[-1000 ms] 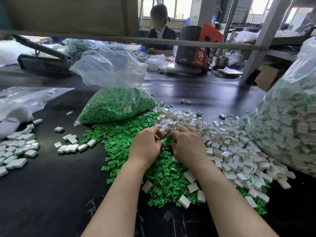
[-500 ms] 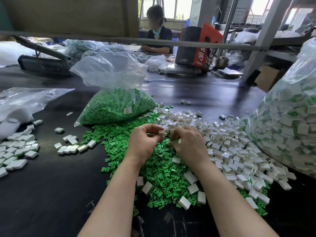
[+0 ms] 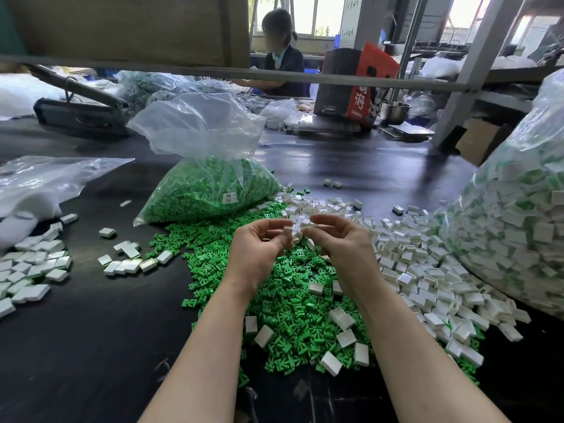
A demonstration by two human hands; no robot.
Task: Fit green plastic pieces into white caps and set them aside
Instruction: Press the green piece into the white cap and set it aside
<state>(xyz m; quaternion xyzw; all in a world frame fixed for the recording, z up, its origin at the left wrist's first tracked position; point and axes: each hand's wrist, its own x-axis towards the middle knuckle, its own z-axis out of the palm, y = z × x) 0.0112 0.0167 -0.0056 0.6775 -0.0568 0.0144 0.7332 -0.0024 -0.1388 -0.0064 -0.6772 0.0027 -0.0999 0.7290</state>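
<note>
Green pieces (image 3: 293, 303): lying in a loose heap on the black table (image 3: 91, 331), under both wrists.
White caps (image 3: 412, 257): spreading right of the heap.
Left hand (image 3: 259, 248): hovering raised, fingers curled, pinching a small white cap (image 3: 287, 229).
Right hand (image 3: 341, 242): facing it, fingertips (image 3: 308, 229) pinching; item indiscernible.

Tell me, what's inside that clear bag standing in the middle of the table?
The clear bag holds small green plastic pieces, filling its lower half. Its crumpled top looks empty; anything buried deeper is hidden.
</note>
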